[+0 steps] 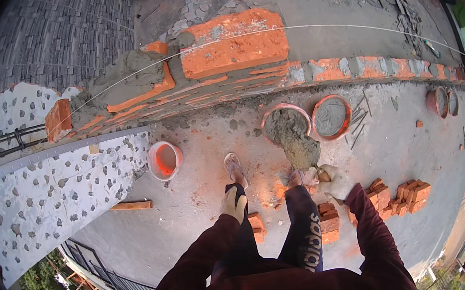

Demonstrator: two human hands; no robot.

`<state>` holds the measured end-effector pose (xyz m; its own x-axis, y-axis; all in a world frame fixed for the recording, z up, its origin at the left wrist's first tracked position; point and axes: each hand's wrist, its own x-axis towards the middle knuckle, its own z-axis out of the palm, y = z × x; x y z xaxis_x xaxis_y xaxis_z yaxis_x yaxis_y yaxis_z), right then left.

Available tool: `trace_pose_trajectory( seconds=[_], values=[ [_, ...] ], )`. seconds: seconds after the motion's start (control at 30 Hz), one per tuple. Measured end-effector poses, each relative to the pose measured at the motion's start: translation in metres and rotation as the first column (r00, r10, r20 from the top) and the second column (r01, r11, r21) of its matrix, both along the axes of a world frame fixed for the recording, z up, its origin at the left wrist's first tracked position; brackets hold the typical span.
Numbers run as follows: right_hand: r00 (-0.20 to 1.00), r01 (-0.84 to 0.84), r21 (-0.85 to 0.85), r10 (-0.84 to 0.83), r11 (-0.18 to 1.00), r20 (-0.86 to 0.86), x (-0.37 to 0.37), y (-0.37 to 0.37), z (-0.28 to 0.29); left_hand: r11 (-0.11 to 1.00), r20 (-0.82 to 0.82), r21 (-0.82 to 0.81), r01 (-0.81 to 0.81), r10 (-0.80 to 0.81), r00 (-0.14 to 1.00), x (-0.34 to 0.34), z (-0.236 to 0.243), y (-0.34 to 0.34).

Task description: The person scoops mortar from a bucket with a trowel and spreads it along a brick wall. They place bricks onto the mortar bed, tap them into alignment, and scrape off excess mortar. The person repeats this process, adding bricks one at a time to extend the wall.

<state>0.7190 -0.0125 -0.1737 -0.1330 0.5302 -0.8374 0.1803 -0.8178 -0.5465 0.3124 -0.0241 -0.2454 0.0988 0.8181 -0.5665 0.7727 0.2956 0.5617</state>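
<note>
My right hand (334, 182) is closed round the handle of a trowel (323, 175). A thick heap of grey mortar (302, 150) covers its blade, which lies hidden under the load. The heap hangs at the near edge of a round tub of mortar (285, 119), overlapping it in view. My left hand (233, 205) lies over my left knee, its fingers stretched out and holding nothing. Beyond the tubs runs a brick wall (168, 103) in courses. One large orange brick (233, 42) tops it, and wet mortar (132, 76) is spread to the left of that brick.
A string line (346, 23) spans above the wall. Another mortar tub (331, 116) stands right of the first, a whitish bucket (165, 160) to the left. Stacked bricks (409, 197) sit by my right side. A spotted white panel (68, 193) and a railing (109, 275) are at left.
</note>
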Motion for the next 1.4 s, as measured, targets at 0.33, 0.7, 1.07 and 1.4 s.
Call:
trace_pose_trajectory(
  seconds=[0.33, 0.7, 1.07, 1.4],
  values=[
    [0.898, -0.44, 0.166, 0.434, 0.882, 0.074, 0.008, 0.162, 0.372, 0.515, 0.669, -0.702, -0.492, 0.713, -0.208, 0.089, 0.161, 0.185],
    [0.198, -0.97, 0.164, 0.195, 0.18, 0.961, -0.079, 0.324, 0.335, 0.38, 0.442, -0.896, -0.231, 0.702, -0.559, 0.107, 0.215, 0.295],
    [0.654, -0.625, 0.334, 0.24, 0.706, 0.717, -0.081, 0.258, 0.41, 0.466, 0.463, -0.878, -0.106, 0.776, -0.428, 0.079, 0.227, 0.299],
    [0.946, 0.308, 0.092, -0.315, 0.947, 0.073, -0.132, 0.153, 0.32, 0.373, 0.363, -0.926, -0.047, 0.854, -0.373, 0.056, 0.222, 0.313]
  ],
)
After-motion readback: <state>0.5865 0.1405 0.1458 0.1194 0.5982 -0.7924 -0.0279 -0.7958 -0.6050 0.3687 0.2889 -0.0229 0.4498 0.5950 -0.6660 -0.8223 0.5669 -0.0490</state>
